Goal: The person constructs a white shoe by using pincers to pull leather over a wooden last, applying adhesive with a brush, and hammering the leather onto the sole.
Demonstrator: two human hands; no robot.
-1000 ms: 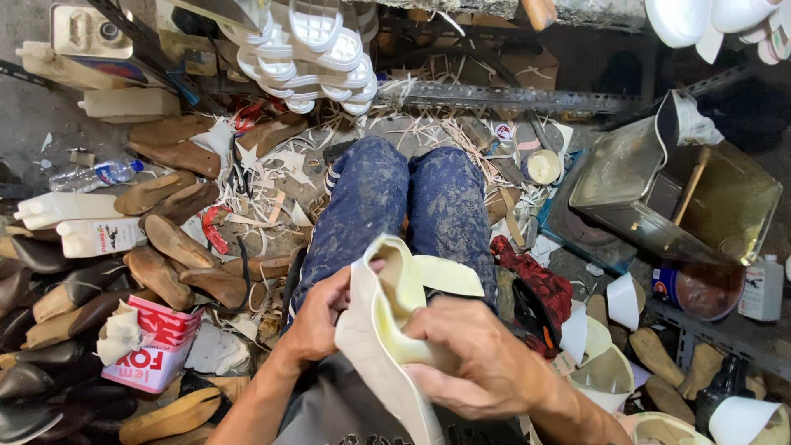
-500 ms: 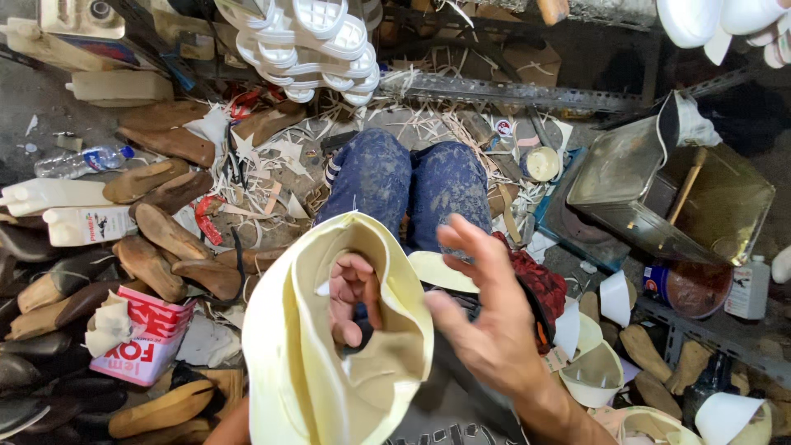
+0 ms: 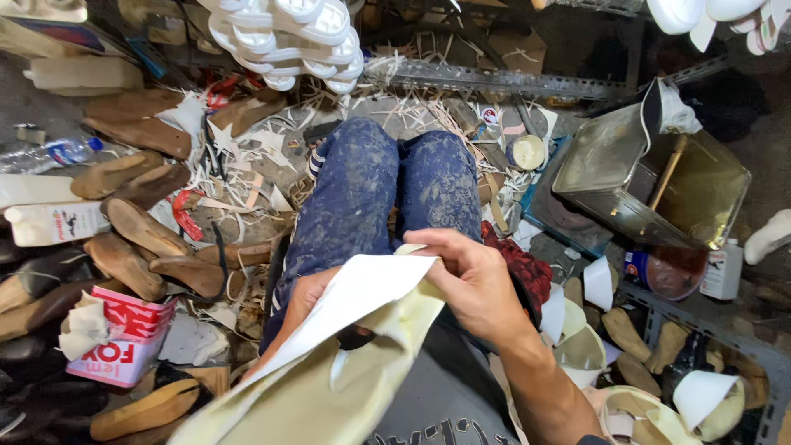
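Cream sheet (image 3: 346, 363), half a second ago bowed up into dome, now flattened and tilted over lap. Right hand (image 3: 470, 284) moved onto top edge, fingers pinching it. Left hand (image 3: 309, 301) grips underneath. Sheet turned for handling; floor (image 3: 247, 214) litter unchanged.

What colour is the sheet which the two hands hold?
The sheet is cream, pale yellow on one face; the head view shows it.

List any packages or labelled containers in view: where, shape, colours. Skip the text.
Pink box: lower left among shoe lasts, rectangular, red print.
White carton: left edge, lying flat, small red label.
White bottle: right, upright, labelled.
Plastic bottle: upper left, clear, blue label.
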